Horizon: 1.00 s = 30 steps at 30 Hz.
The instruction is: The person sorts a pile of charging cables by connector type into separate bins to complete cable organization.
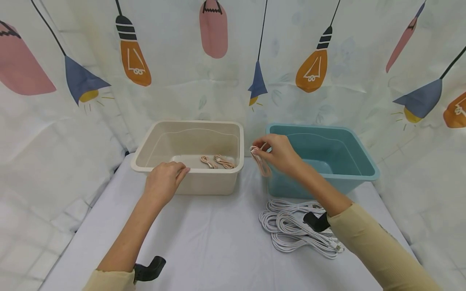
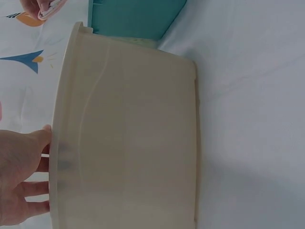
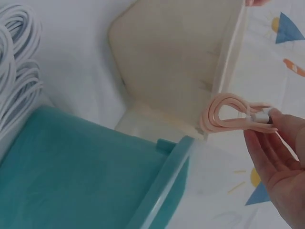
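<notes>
Between its thumb and fingertips, my right hand (image 1: 278,151) pinches a coiled pink cable (image 3: 226,114) by its white connector end. The coil hangs in the gap between the beige bin (image 1: 204,184) and the teal bin (image 1: 364,178), close to the teal rim. At the beige bin's front rim is my left hand (image 1: 164,182); in the left wrist view its straight fingers (image 2: 35,188) reach down behind the rim and its thumb tip is right at the edge. Inside the beige bin lie two pink cable coils (image 1: 223,161).
Several bundled white cables (image 1: 291,226) lie on the white tablecloth (image 1: 218,242) in front of the teal bin, partly under my right forearm. A printed curtain (image 1: 174,81) hangs behind both bins. Each wrist carries a black mount (image 1: 149,270).
</notes>
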{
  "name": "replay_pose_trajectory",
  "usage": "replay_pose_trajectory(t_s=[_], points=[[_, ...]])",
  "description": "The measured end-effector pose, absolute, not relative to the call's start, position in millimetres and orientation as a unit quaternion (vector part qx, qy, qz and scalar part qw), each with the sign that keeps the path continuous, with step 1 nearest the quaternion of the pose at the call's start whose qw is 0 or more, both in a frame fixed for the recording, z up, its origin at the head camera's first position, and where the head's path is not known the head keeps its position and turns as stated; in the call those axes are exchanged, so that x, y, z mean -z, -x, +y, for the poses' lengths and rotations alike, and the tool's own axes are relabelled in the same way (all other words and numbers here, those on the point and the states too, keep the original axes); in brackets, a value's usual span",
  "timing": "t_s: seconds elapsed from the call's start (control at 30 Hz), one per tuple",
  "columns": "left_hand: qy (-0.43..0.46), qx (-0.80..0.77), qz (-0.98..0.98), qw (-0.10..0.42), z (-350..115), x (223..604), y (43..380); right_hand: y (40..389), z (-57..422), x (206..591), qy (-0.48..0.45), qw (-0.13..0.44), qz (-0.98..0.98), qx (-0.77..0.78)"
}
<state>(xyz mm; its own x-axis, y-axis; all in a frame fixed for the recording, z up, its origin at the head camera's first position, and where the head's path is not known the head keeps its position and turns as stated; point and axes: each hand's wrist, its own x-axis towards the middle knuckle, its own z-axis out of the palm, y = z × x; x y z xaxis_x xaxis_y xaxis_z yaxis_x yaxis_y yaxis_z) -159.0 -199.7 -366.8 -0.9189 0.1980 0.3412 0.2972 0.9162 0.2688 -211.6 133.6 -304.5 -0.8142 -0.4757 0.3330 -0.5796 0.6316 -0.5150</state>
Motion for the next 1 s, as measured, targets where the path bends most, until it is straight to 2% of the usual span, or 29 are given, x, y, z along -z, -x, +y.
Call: replay_pose_trajectory(t_s=[0.37,1.0], points=[[0.131,0.154,-0.967,0.153,-201.0,367.2,160.4,232.7,115.7,288.4,-0.279,0.060,-0.910,-0.301],[0.135,0.166,-0.968,0.132,-204.8,363.4,161.9,264.4,73.3,271.8,-0.273,0.074,-0.916,-0.284]])
